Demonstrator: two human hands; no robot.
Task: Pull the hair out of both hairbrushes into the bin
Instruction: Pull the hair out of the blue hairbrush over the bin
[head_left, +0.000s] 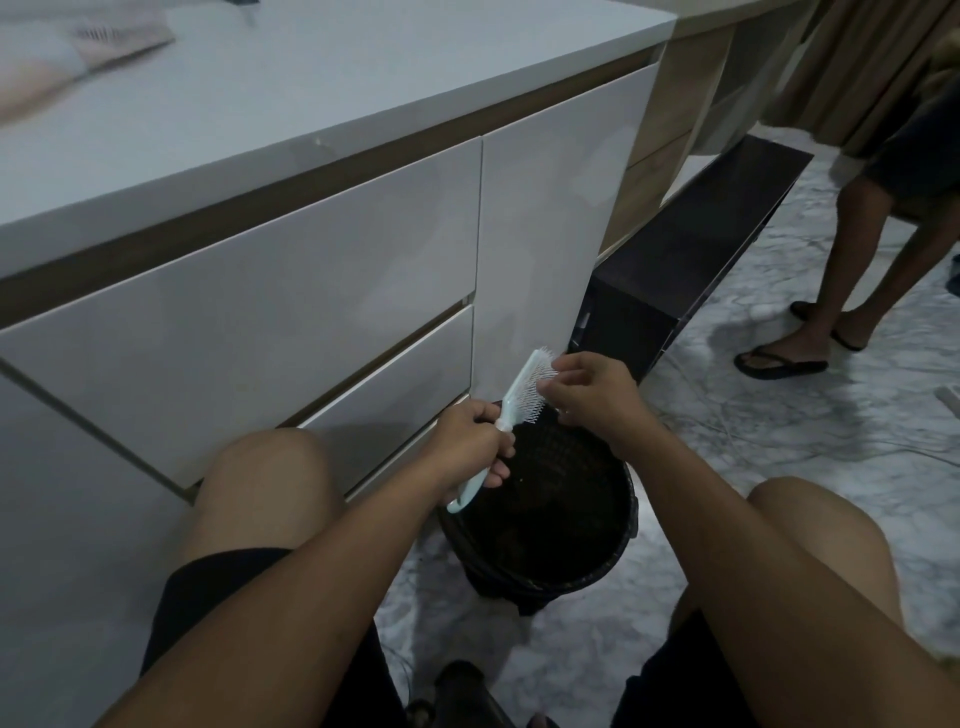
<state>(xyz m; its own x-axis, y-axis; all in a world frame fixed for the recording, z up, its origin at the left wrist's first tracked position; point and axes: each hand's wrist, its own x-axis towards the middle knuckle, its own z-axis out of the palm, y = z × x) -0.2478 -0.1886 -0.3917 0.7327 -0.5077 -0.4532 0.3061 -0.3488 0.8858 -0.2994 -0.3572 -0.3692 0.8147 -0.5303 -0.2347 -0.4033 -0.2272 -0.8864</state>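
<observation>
One hairbrush (514, 400) over bin (545, 519), fingers (550, 382) seemingly pinching bristles

A home: white drawer cabinet (291, 291), marble floor (810, 415), beige curtain (872, 67).

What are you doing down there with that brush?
A person sits on the floor, knees on either side of a black bin. The left hand grips the handle of a pale hairbrush, holding it over the bin. The right hand pinches at the bristles near the top of the brush. Only this one brush is clearly visible.
</observation>
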